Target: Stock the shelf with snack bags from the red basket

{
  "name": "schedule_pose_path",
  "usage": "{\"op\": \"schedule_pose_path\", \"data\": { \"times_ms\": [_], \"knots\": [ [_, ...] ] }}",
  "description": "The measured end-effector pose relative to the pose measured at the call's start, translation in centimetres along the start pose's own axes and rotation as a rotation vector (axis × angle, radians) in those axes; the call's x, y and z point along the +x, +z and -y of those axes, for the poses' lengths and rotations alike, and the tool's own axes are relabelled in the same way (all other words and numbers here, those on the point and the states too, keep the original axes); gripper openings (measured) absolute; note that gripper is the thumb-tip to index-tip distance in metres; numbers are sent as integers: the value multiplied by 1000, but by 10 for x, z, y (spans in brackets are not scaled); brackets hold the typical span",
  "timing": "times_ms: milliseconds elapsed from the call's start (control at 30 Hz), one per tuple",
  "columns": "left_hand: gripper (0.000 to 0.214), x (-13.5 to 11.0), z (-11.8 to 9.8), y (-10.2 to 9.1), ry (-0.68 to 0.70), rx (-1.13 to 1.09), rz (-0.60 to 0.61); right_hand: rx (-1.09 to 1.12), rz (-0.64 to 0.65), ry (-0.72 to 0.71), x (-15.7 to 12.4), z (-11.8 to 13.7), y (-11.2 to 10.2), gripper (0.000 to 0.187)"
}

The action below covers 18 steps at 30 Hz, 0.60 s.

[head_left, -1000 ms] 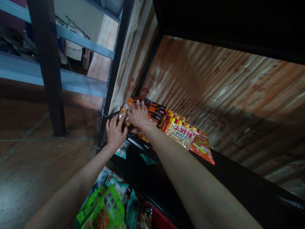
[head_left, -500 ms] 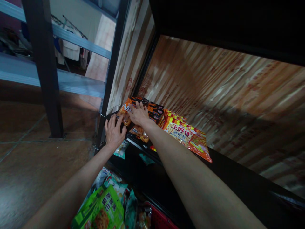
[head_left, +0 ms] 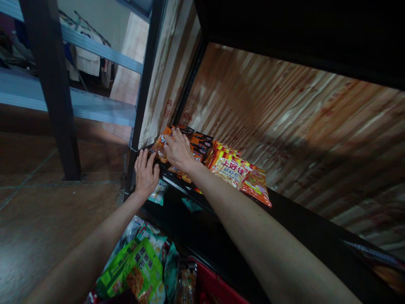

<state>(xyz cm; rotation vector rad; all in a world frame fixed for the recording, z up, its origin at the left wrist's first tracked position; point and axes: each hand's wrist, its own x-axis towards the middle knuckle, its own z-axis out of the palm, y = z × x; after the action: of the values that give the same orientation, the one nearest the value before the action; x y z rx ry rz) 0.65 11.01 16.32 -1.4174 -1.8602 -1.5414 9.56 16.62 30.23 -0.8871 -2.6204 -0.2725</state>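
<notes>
Orange-and-black snack bags (head_left: 202,141) lie in rows at the left end of a black shelf (head_left: 303,223). My right hand (head_left: 179,150) rests with spread fingers on the front bag (head_left: 161,147) of the leftmost row and covers part of it. At the shelf's left front corner, my left hand (head_left: 146,174) has its fingers apart, close to that same bag; whether it touches the bag I cannot tell. To the right of these rows lie red-and-yellow prawn cracker bags (head_left: 229,169), overlapping one another.
Below the shelf, a red basket (head_left: 218,283) holds green snack bags (head_left: 141,266) and teal ones. Teal-and-white packets (head_left: 159,192) show on the lower shelf. A dark metal post (head_left: 52,88) stands at left, and striped corrugated board (head_left: 284,114) backs the shelf.
The view has shifted slightly, so the shelf sits a little further left. Both hands stay near the orange-and-black bags, with the right one still on the front bag.
</notes>
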Motion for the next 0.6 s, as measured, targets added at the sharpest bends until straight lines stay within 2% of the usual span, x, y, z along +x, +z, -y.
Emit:
{"op": "schedule_pose_path", "data": {
  "times_ms": [167,333,467,600],
  "knots": [
    [35,-17,-28,-22,91,-145,-91,39,-105,-84,-41,-1,-15,42],
    [30,-44,-83,-39,167,-333,-88,87,-182,-130,-114,-12,-36,41],
    [26,-68,-133,-44,100,-499,29,116,-215,-89,-188,-25,-50,44],
    [26,-105,-176,-39,-74,-666,249,118,-206,54,-273,-40,-53,45]
  ]
}}
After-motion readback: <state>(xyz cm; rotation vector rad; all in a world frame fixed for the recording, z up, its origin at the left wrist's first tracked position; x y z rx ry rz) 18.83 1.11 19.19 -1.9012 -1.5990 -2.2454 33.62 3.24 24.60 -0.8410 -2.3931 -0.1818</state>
